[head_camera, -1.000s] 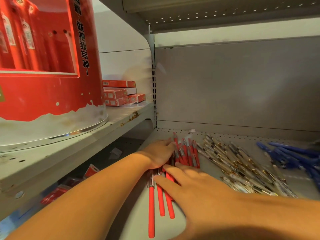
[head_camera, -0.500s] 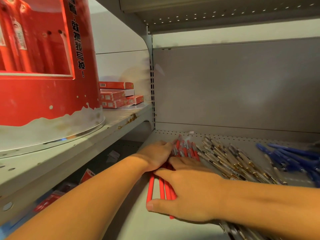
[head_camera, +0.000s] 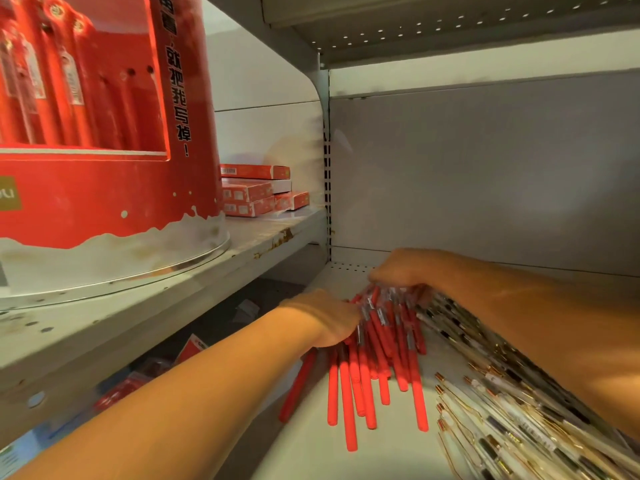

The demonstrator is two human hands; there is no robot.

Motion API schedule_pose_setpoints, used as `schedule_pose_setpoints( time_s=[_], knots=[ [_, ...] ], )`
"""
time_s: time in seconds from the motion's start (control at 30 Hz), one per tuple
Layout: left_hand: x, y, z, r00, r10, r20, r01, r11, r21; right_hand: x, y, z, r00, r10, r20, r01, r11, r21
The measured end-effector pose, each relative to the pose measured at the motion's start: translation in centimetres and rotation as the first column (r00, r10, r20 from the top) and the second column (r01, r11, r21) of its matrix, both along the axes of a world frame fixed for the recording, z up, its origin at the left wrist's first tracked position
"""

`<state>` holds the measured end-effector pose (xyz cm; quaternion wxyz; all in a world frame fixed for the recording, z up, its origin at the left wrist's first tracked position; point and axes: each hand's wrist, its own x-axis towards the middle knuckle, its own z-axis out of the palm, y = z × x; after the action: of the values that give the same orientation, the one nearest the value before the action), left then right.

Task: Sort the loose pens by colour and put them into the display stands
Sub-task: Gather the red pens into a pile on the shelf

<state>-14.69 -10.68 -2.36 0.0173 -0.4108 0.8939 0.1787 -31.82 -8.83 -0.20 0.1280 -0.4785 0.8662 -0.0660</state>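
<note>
The right hand (head_camera: 405,271) has shifted from the near end of the red pens (head_camera: 377,344) to their far, capped end, so the two hands now bracket the bundle, probably to square it up before lifting. The left hand (head_camera: 329,318) presses against the bundle's left side, fingers hidden behind the pens; the right fingers curl down over the caps. The pens lie on the shelf (head_camera: 311,455), beside the clear-barrelled pens (head_camera: 502,420).
</note>
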Motion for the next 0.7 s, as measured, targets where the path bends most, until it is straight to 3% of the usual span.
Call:
schedule_pose_setpoints(
  time_s=[0.07,0.23,0.43,0.7],
  knots=[
    [-0.4,0.1,0.0,0.997,0.059,-0.051,-0.058,0.998,0.026,0.9,-0.4,0.3,0.999,-0.044,0.023,0.042,0.995,0.089],
    [-0.5,0.1,-0.4,0.983,0.123,-0.136,-0.118,0.992,0.046,2.6,-0.2,1.4,0.992,0.127,0.0,-0.122,0.953,0.279],
    [-0.1,-0.3,-0.7,0.986,0.079,-0.149,-0.069,0.995,0.067,2.7,-0.8,1.1,0.988,0.136,0.08,-0.155,0.922,0.354],
    [-0.3,-0.3,-1.1,0.993,0.015,-0.121,-0.013,1.0,0.014,2.6,-2.4,0.3,0.987,0.159,0.0,-0.146,0.904,0.401]
  ],
)
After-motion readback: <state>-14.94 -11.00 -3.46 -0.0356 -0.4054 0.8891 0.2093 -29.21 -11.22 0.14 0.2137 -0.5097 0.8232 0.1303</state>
